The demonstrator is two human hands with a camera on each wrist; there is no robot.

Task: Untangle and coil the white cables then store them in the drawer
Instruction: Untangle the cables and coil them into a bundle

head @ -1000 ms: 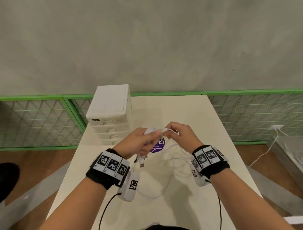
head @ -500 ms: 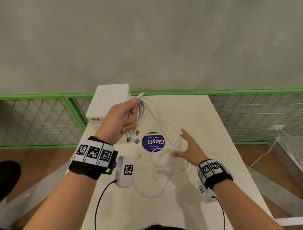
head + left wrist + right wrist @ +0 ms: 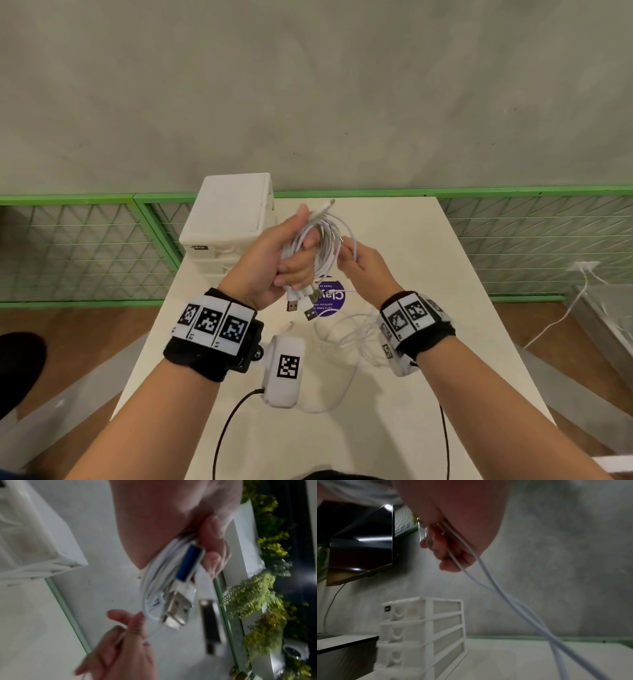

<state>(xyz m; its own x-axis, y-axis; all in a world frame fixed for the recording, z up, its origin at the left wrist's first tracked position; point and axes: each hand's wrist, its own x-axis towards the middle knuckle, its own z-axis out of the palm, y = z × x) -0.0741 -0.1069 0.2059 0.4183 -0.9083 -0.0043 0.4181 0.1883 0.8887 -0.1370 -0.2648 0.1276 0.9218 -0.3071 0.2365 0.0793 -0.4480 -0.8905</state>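
Since half a second ago, the right hand (image 3: 364, 270) has risen from the table (image 3: 428, 246) to feed strands onto the white cables (image 3: 322, 240) bundled in the left hand (image 3: 274, 263), near the drawer unit (image 3: 229, 212). Left wrist view: fingers (image 3: 211, 545) clamp limp, light loops above the USB plugs (image 3: 178, 605). Right wrist view: curled fingers (image 3: 452, 555) pinch two slack strands (image 3: 513, 601); they probably slip, so grip near the plugs.

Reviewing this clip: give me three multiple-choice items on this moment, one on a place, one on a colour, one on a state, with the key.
1. Where does the drawer unit stand?
A. table's far left corner
B. the floor
C. near right edge

2. What colour is the round sticker on the table?
A. red
B. purple
C. yellow

3. What is the left hand doing?
A. resting flat
B. gripping the coiled white cables
C. pulling a drawer

Key: 1 A, it stands beside the green rail; 2 B, purple under the plugs; 3 B, fingers wrap the bundle while the right hand feeds a strand.
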